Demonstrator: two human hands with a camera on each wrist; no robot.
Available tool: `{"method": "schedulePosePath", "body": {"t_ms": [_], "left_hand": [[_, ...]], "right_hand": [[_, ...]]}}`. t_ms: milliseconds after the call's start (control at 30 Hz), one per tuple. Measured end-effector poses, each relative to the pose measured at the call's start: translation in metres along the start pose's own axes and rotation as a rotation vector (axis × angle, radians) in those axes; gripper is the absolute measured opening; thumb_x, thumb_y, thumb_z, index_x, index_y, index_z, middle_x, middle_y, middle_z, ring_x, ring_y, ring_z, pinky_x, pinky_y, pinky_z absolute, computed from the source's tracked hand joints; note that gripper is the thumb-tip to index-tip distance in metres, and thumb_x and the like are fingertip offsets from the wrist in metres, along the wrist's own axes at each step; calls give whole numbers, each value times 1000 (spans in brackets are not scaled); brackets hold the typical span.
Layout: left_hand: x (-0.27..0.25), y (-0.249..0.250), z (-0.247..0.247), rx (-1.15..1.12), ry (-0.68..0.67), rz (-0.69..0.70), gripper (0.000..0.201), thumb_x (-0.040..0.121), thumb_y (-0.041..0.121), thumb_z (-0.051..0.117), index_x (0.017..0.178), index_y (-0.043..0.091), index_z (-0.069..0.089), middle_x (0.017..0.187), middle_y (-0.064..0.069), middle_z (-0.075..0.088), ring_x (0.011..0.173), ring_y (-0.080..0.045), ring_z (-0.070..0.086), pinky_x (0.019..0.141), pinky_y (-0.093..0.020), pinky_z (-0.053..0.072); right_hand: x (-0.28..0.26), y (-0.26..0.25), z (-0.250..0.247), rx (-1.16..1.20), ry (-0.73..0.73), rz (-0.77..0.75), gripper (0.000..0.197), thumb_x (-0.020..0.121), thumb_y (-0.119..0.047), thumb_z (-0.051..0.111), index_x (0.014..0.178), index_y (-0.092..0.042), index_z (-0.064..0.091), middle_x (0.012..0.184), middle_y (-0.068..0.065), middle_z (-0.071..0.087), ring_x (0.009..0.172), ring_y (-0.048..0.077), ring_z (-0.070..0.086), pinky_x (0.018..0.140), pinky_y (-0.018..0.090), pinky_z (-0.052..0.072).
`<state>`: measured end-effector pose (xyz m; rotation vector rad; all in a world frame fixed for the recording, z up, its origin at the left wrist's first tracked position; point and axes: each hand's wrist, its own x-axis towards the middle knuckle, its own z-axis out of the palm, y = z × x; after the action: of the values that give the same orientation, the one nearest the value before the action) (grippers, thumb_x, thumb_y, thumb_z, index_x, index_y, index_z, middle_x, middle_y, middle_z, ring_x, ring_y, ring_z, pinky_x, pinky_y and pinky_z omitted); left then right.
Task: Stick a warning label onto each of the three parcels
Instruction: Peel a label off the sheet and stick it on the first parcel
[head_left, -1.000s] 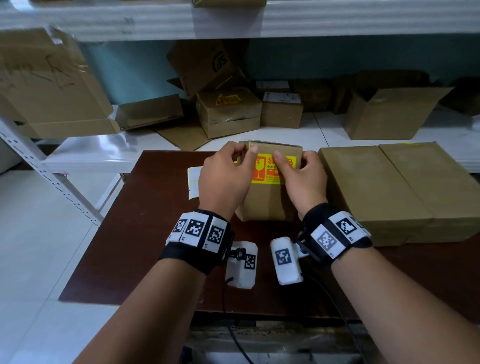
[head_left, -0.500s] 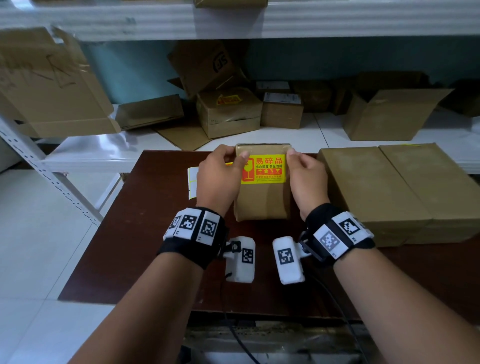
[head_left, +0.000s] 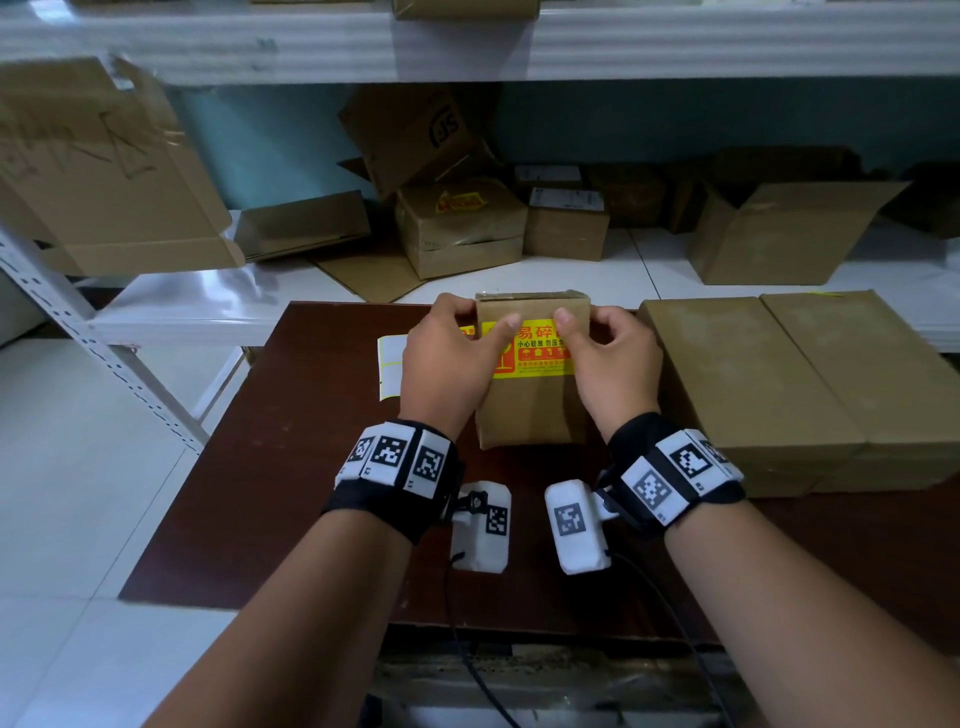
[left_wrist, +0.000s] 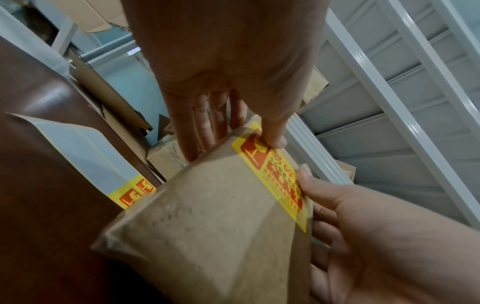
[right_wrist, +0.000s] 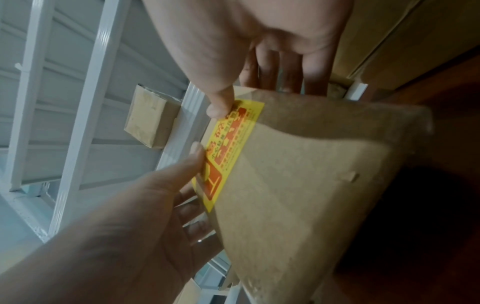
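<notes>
A white label backing sheet (head_left: 390, 364) lies leftmost on the dark brown counter (head_left: 291, 467). The left hand (head_left: 447, 364) and right hand (head_left: 615, 358) grip the small brown cardboard parcel (head_left: 530, 415), thumbs pressing its yellow-and-red warning label (head_left: 535, 353). Uneven thumb pressure could wrinkle the label or leave an edge unstuck.

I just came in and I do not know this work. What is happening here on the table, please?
A person is sticking a yellow warning label onto a small brown parcel on the dark table. The left hand and the right hand grip the parcel's sides, and both thumbs press on the label. Two bigger parcels lie on the right; no label shows on them. A label sheet lies behind the left hand.
</notes>
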<state>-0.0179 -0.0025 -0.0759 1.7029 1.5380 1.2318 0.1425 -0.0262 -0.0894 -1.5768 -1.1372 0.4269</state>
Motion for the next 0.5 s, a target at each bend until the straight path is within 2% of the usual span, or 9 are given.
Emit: {"method": "schedulePosePath", "body": {"t_ms": [100,167,233,267,333,400,433,467,500], "left_hand": [[5,-4,-2,-12,-5,-8,28,95,40,61,110,17,67,96,8,69,91,-8,65,79,-28,53],[7,-6,-2,-27,-10,-21,27,101,33,50,107,15,68,95,2,70,91,-17,66,76,-34,53],[8,-6,-2,-69,-15,-41,33,103,34,42,100,13,68,89,-1,70,85,-19,67,75,-41,56],[7,-5,-2,-73,-16,-46,35,103,38,43,100,14,68,90,1,70,85,-17,66,77,-40,56],[6,-3,-2,-63,-16,-42,36,98,48,50,105,18,67,93,8,70,88,-8,66,77,-28,53],[5,-4,0,-49,-19,-32,32,93,49,59,105,19,64,89,13,66,83,2,62,67,-9,46],[5,-4,1,-42,-22,-21,29,91,46,64,104,20,62,88,15,65,81,6,61,64,-4,44],[4,-5,1,-48,-29,-14,30,89,43,68,105,19,62,89,15,65,81,6,61,65,-4,45],[5,-6,1,-69,-39,-16,33,88,41,71,109,16,64,93,12,68,83,4,64,70,-8,50]], "right_hand": [[4,5,1,18,-1,10,33,97,-42,60,113,-18,75,102,-4,75,92,9,68,88,37,56],[6,7,1,38,-6,35,34,98,-42,55,112,-19,75,100,-4,76,95,14,69,91,43,56],[7,6,0,64,-12,69,35,99,-43,52,104,-19,76,94,-6,74,91,13,67,89,38,55],[7,4,0,75,-17,88,35,99,-45,52,100,-19,75,92,-7,73,88,10,66,85,33,54],[4,1,-1,78,-39,98,36,95,-53,56,104,-21,71,94,-11,70,88,2,65,79,25,52],[0,-1,0,62,-52,78,37,89,-54,66,110,-24,65,97,-16,67,86,-7,61,73,15,48],[-1,-1,0,55,-48,70,39,86,-52,71,112,-24,64,98,-17,66,85,-9,60,72,14,47],[-1,-1,0,47,-43,67,43,83,-50,75,115,-23,64,101,-15,67,86,-7,60,75,16,48],[-1,-1,0,38,-48,67,46,82,-47,77,117,-21,64,105,-13,68,90,-3,61,78,19,49]]}}
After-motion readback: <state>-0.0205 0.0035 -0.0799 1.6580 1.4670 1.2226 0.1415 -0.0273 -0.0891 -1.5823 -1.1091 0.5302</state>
